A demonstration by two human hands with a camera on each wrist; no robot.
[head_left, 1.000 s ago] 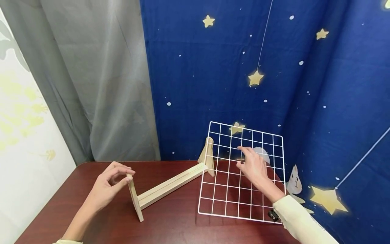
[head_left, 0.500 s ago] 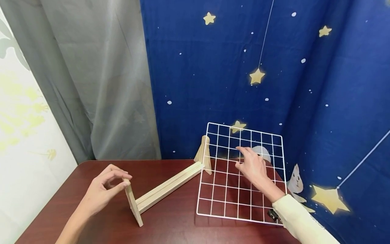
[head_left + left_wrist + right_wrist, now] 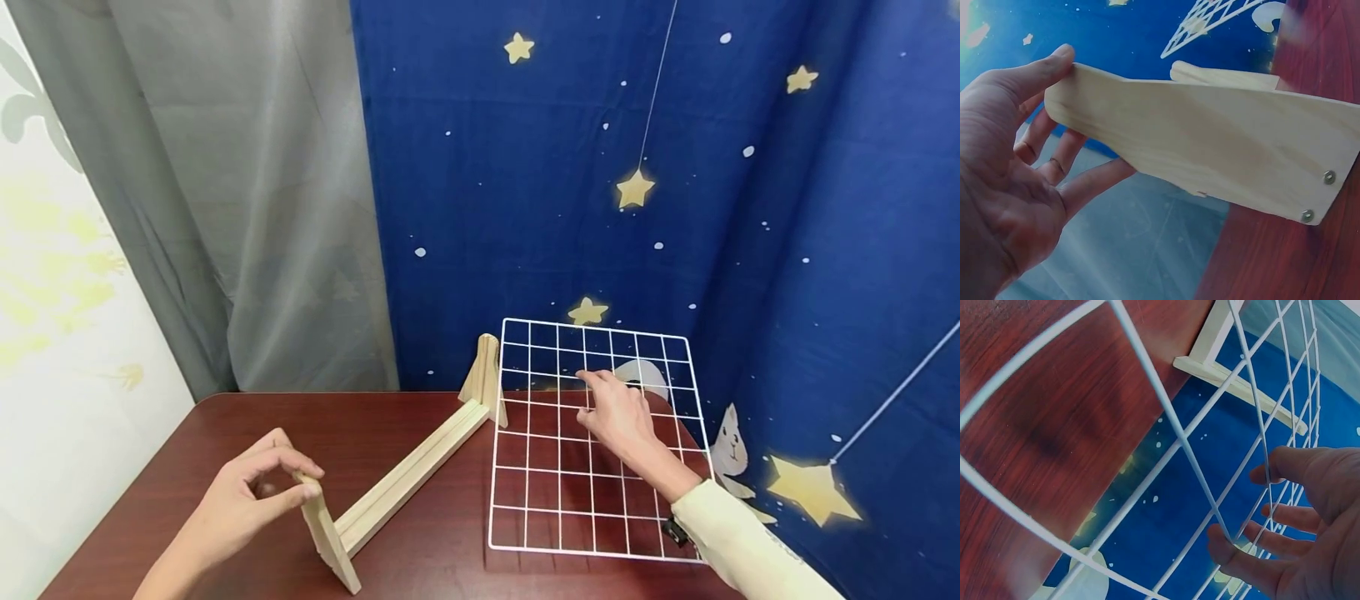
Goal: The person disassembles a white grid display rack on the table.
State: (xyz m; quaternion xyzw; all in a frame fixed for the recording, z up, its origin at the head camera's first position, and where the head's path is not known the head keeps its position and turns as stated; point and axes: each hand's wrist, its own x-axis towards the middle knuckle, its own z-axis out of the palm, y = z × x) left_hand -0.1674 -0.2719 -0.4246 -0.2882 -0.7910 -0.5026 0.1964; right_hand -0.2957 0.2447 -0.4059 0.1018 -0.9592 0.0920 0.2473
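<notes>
My left hand [image 3: 251,492] pinches the rounded top of the near end panel [image 3: 327,533] of a pale wooden stand, thumb on one face and fingertips on the other. The panel's outer face [image 3: 1210,137] shows two screw heads low down in the left wrist view. A grooved crossbar [image 3: 416,475] joins it to the far end panel [image 3: 483,379]. In my right hand [image 3: 622,417] is a white wire grid panel [image 3: 558,551], gripped by its inner wires with thumb and fingers. The grid leans over the right of the table, its left edge overlapping the far panel in the head view.
The dark red wooden table [image 3: 405,417] ends at the back before a blue star-print curtain [image 3: 525,192] and a grey curtain [image 3: 315,250]. A small black device [image 3: 673,532] sits at the right sleeve's cuff.
The left hand has drawn the near end panel toward me, turning the stand. The grid's top edge has dropped and it tilts flatter, with the right hand slightly lower.
</notes>
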